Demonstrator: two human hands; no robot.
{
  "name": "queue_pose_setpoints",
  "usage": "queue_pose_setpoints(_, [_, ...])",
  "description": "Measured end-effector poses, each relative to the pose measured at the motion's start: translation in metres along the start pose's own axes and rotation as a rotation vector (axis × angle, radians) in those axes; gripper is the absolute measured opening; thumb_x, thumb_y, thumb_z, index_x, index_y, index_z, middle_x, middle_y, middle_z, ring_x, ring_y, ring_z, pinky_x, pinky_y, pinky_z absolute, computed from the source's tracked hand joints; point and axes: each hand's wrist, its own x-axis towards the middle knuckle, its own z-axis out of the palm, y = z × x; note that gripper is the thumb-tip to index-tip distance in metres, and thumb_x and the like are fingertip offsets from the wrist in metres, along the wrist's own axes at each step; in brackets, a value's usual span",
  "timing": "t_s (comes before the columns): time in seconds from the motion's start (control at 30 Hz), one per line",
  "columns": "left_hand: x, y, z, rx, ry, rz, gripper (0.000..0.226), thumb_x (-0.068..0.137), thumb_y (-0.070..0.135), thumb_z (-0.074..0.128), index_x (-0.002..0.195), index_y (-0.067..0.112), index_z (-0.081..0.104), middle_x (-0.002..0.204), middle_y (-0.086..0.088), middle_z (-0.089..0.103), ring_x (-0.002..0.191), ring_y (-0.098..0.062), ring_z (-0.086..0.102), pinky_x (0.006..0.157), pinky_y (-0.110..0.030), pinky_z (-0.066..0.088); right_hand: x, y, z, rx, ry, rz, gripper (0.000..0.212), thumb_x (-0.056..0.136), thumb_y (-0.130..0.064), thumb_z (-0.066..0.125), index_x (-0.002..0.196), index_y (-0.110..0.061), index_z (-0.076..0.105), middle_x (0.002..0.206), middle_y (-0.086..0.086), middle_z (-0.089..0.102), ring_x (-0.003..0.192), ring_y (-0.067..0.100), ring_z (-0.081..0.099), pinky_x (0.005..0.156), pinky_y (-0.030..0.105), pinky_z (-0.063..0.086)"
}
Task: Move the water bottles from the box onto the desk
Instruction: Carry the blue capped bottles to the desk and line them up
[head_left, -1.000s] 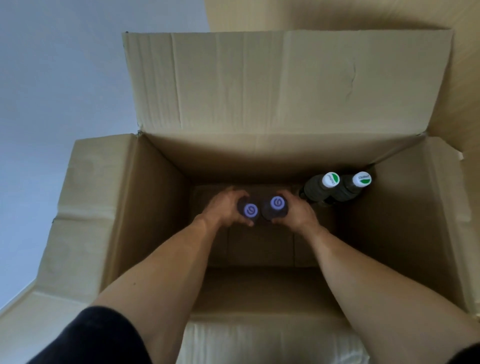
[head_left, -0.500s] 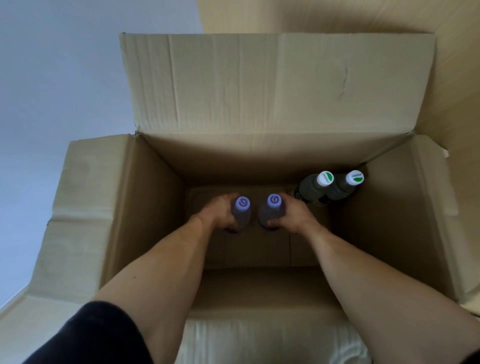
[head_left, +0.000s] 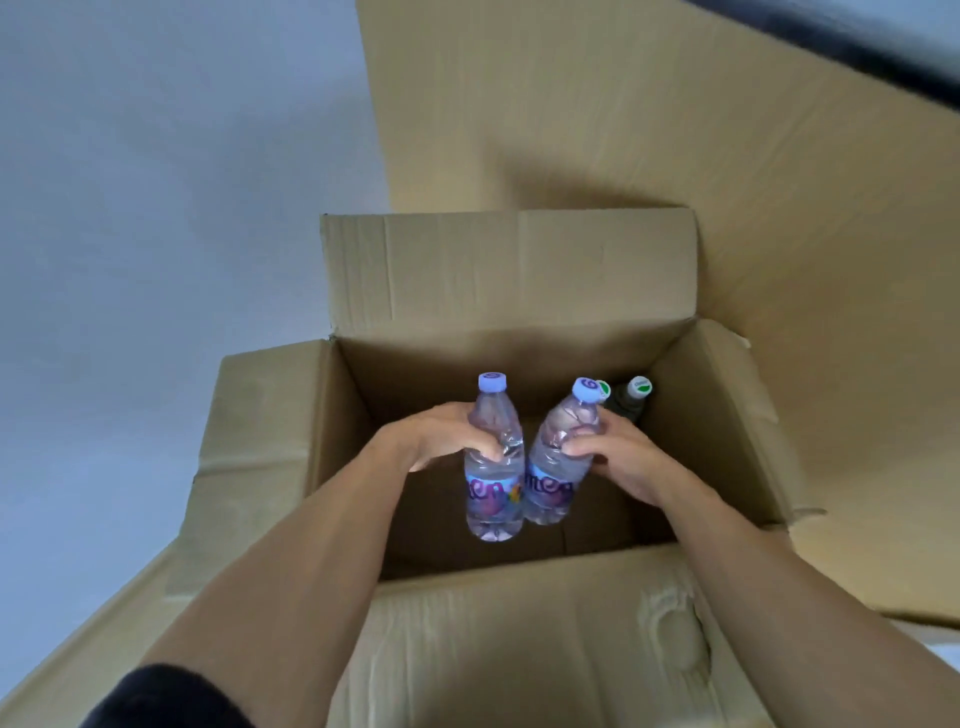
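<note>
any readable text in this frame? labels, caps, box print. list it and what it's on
"en", partial, rest hidden: label of the left bottle, held in the left hand.
"nte", partial: label of the right bottle, held in the right hand.
Swirl mark, no letters: both purple caps.
Print too blurred to read: white-and-green caps in the box corner.
No print visible: cardboard box.

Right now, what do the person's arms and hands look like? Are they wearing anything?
Both forearms are bare. A dark, black-looking sleeve covers the left upper arm. The left hand and right hand wear no gloves; no rings or watch are visible.
</note>
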Motion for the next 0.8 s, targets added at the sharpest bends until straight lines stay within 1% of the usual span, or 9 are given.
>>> queue_pose_setpoints(0.07, [-0.012,0.008,0.006,-0.128,0.007,0.022,0.051,0.066,0.032,0.079,0.115,0.022,0.07,0.11,0.0,0.076,0.108,-0.02,0.069,0.09,-0.041,0.051,-0.019,-0.01,0.001,0.143,0.007,-0.032,0.046,0.065,-0.012,0.077,0.11,-0.019,0.071,0.108,0.006,0.075,0.102,0.021,0.071,0.086,0.033,0.055])
queue_pose_setpoints(0.13, [-0.021,0.014,0.016,-0.287,0.021,0.055,0.048,0.075,0.038,0.077,0.118,0.019,0.067,0.108,-0.004,0.077,0.1,-0.021,0.073,0.084,-0.042,0.056,-0.036,-0.02,0.005,0.282,0.016,-0.098,0.045,0.074,-0.009,0.071,0.118,-0.009,0.067,0.108,0.01,0.073,0.1,0.024,0.068,0.088,0.036,0.054])
queue_pose_setpoints(0.2, [-0.03,0.023,0.029,-0.427,0.051,0.087,0.043,0.086,0.04,0.071,0.121,0.015,0.066,0.109,-0.008,0.076,0.097,-0.025,0.075,0.078,-0.041,0.06,-0.051,-0.033,0.011,0.372,0.031,-0.149,0.044,0.079,-0.017,0.068,0.121,-0.006,0.065,0.107,0.011,0.07,0.097,0.023,0.068,0.09,0.038,0.053])
queue_pose_setpoints(0.33, [-0.046,0.046,0.049,-0.554,0.113,0.156,0.056,0.086,0.049,0.074,0.123,0.009,0.063,0.111,-0.014,0.075,0.102,-0.03,0.074,0.079,-0.039,0.061,-0.073,-0.052,0.021,0.438,0.033,-0.147,0.038,0.09,-0.036,0.064,0.116,-0.009,0.07,0.111,0.014,0.072,0.098,0.028,0.071,0.087,0.042,0.057])
queue_pose_setpoints(0.43, [-0.058,0.059,0.057,-0.629,0.109,0.172,0.056,0.087,0.05,0.071,0.121,0.007,0.062,0.109,-0.018,0.075,0.099,-0.033,0.074,0.075,-0.042,0.062,-0.079,-0.062,0.022,0.465,-0.012,-0.111,0.044,0.1,-0.041,0.055,0.124,-0.006,0.065,0.125,0.02,0.068,0.114,0.036,0.066,0.105,0.052,0.048])
queue_pose_setpoints(0.53, [-0.069,0.064,0.057,-0.657,0.096,0.142,0.054,0.091,0.046,0.069,0.127,0.007,0.06,0.111,-0.018,0.074,0.1,-0.032,0.074,0.075,-0.042,0.061,-0.08,-0.068,0.022,0.377,-0.114,-0.111,0.052,0.097,-0.04,0.062,0.136,-0.006,0.057,0.131,0.024,0.065,0.121,0.04,0.062,0.107,0.056,0.046])
queue_pose_setpoints(0.67, [-0.085,0.063,0.057,-0.649,0.13,0.076,0.036,0.097,0.033,0.062,0.121,0.007,0.06,0.102,-0.016,0.076,0.093,-0.029,0.075,0.079,-0.043,0.062,-0.076,-0.069,0.019,0.311,-0.214,-0.102,0.074,0.085,-0.031,0.08,0.143,-0.002,0.044,0.135,0.027,0.06,0.127,0.045,0.057,0.109,0.063,0.042])
queue_pose_setpoints(0.73, [-0.091,0.061,0.061,-0.614,0.183,0.14,0.027,0.097,0.026,0.066,0.114,0.007,0.059,0.094,-0.014,0.078,0.087,-0.026,0.076,0.073,-0.041,0.062,-0.074,-0.071,0.018,0.307,-0.237,-0.096,0.076,0.083,-0.031,0.081,0.144,-0.001,0.044,0.134,0.027,0.061,0.127,0.044,0.057,0.109,0.062,0.042])
queue_pose_setpoints(0.8, [-0.098,0.06,0.07,-0.571,0.211,0.204,0.032,0.094,0.024,0.071,0.116,0.004,0.06,0.101,-0.016,0.077,0.093,-0.029,0.075,0.078,-0.042,0.062,-0.075,-0.072,0.016,0.288,-0.284,-0.079,0.07,0.084,-0.035,0.08,0.139,-0.003,0.052,0.132,0.026,0.063,0.124,0.042,0.06,0.107,0.059,0.046])
